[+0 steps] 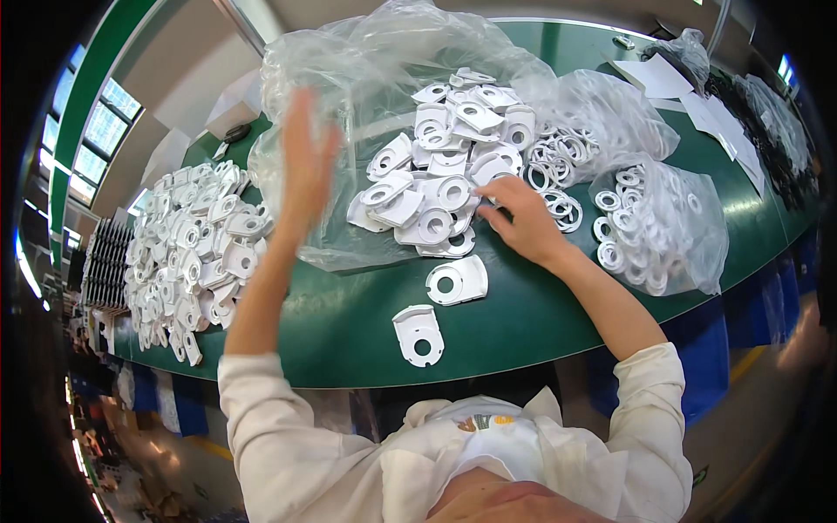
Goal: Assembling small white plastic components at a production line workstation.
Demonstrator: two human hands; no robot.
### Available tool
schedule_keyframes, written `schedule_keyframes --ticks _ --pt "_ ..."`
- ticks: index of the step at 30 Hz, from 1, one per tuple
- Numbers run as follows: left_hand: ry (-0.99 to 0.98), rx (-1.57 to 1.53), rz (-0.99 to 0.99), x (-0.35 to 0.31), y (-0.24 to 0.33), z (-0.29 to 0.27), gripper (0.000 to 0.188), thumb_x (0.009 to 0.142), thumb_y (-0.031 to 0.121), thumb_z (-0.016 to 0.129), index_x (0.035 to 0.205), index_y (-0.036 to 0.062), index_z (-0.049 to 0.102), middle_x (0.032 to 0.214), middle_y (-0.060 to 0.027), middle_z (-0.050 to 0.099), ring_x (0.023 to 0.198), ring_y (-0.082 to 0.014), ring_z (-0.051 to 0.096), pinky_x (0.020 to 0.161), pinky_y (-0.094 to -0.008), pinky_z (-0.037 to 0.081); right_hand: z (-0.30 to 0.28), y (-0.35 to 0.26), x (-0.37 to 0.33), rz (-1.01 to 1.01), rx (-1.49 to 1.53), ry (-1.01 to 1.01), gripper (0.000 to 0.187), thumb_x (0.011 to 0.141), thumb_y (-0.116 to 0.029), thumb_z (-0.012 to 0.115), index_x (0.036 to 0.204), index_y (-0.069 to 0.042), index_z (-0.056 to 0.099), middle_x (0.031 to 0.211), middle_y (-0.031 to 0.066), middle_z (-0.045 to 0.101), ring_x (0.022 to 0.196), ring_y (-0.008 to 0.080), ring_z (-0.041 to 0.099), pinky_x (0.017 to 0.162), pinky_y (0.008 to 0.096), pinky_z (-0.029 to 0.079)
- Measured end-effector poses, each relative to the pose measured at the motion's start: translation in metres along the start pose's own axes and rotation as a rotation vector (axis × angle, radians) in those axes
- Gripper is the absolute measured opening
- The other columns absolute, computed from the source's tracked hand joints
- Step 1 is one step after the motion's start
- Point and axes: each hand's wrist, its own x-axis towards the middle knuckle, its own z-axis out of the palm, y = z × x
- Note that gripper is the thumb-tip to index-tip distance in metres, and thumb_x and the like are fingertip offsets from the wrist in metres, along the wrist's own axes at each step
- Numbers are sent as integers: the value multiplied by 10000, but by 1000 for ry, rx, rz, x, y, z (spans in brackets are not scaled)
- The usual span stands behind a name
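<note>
My left hand [307, 166], smeared by motion, is raised over the left edge of the clear plastic sheet [357, 131], its fingers stretched out and apart and nothing visible in them. At the right side of a heap of white plastic parts [436, 196], flat with a round hole, my right hand [523, 213] reaches in with thumb and forefinger apart. Its fingertips are at the heap's edge; whether they touch a part I cannot tell. Two loose white parts lie in front of me: one nearer the heap [460, 281], the other closer to the table edge [418, 336].
Another large pile of white parts [196, 253] covers the left of the green table [349, 340]. To the right are loose white rings [562, 157] and a clear bag of rings [649, 231]. Paper sheets [719, 126] lie at the far right. Black stacked trays [109, 261] stand beyond the left side.
</note>
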Motion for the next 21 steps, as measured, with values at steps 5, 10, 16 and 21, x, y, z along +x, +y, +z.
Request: schedule_keyframes --ticks 5,10,16,21 --pt "-847 -90 298 -136 91 -23 701 730 401 736 1324 125 486 1483 -164 288 1366 -451 210 1088 -560 215 -22 17 30 7 -110 276 349 823 -113 661 1156 -47 583 1137 137 572 1059 288 525 921 349 404" --pt "-785 1 369 -188 78 -20 737 679 374 769 1326 153 494 1393 -111 413 1241 -416 376 1024 -515 350 -44 113 121 -37 -454 193 465 862 -203 620 1262 -9 483 1246 200 524 1172 359 472 989 418 379" --pt "-447 -27 422 -167 68 0 711 624 236 796 1272 136 521 1348 -142 444 1200 -405 430 991 -491 403 -26 238 192 266 -585 103 636 859 -282 607 1372 2 359 1372 245 432 1279 384 400 1054 428 334" --pt "-256 106 23 -110 41 14 732 772 249 712 1407 102 379 1497 -198 234 1360 -471 178 1087 -554 203 6 265 184 636 -373 114 704 792 -373 659 1295 72 449 1262 269 534 1166 388 529 977 393 426"
